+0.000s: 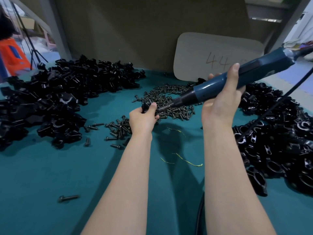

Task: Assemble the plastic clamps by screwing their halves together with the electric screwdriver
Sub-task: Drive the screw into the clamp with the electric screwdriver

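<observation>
My right hand (221, 100) grips the blue electric screwdriver (237, 78), which slants down to the left with its tip at my left hand. My left hand (144, 116) holds a small black plastic clamp (147, 104) above the table, mostly hidden by the fingers. A heap of dark screws (169, 99) lies just behind both hands. A big pile of black clamp halves (55, 99) covers the left of the teal table (50, 175). Another pile of black clamps (279, 141) lies at the right.
A white card marked "44" (218, 56) leans on the brown back board. Loose screws (116, 129) are scattered left of my left wrist, one screw (67, 198) near the front. The screwdriver's black cable (271, 107) crosses the right pile. Yellow threads (188, 161) lie between my arms.
</observation>
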The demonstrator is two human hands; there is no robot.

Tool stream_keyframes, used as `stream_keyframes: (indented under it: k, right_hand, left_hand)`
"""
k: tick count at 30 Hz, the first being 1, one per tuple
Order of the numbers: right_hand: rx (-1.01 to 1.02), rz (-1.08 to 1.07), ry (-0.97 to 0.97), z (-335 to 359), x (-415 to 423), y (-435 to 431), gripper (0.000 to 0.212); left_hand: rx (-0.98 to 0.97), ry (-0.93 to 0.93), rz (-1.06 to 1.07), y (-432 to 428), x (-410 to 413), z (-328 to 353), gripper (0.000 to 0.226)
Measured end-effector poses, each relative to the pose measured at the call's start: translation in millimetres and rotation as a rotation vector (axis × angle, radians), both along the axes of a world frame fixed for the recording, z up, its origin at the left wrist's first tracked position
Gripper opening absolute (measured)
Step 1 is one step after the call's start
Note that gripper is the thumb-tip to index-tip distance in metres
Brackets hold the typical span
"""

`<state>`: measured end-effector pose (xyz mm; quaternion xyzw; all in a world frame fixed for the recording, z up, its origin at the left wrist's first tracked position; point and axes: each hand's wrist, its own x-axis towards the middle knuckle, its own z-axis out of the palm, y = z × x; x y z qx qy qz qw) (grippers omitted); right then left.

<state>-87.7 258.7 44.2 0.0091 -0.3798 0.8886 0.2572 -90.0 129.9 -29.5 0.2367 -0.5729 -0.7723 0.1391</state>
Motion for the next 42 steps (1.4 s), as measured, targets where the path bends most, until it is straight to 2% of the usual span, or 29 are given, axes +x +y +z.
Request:
stream_keyframes:
  k: [5,12,16,25,31,42]
  right_hand:
    - [0.116,-0.017,0.032,-3.9,-0.2,-15.3,0.047]
    - [0.112,0.013,0.057,-7.4,-2.2,-20.5,0.044]
    - [0.138,0.021,0.100,-6.4,-0.5,-22.8,0.056]
    - [0.152,0.021,0.109,-6.9,0.1,-27.6,0.039]
    - [0.190,0.009,0.127,-6.7,2.2,-34.8,0.022]
    - [0.241,0.048,0.152,-5.1,4.7,-36.5,0.027]
  left_hand:
    - [-0.104,-0.042,0.088,2.7,-1.0,-4.8,0.019]
    - [-0.103,-0.031,0.132,-0.2,-2.4,-9.1,0.016]
    - [-0.084,-0.030,0.134,-1.7,-3.0,-9.0,0.019]
    - [-0.070,-0.020,0.145,-3.3,-4.0,-7.2,0.015]
    - [-0.069,-0.023,0.167,-4.7,-4.0,-7.8,0.020]
    - [-0.069,-0.049,0.131,-7.1,-4.6,-9.0,0.023]
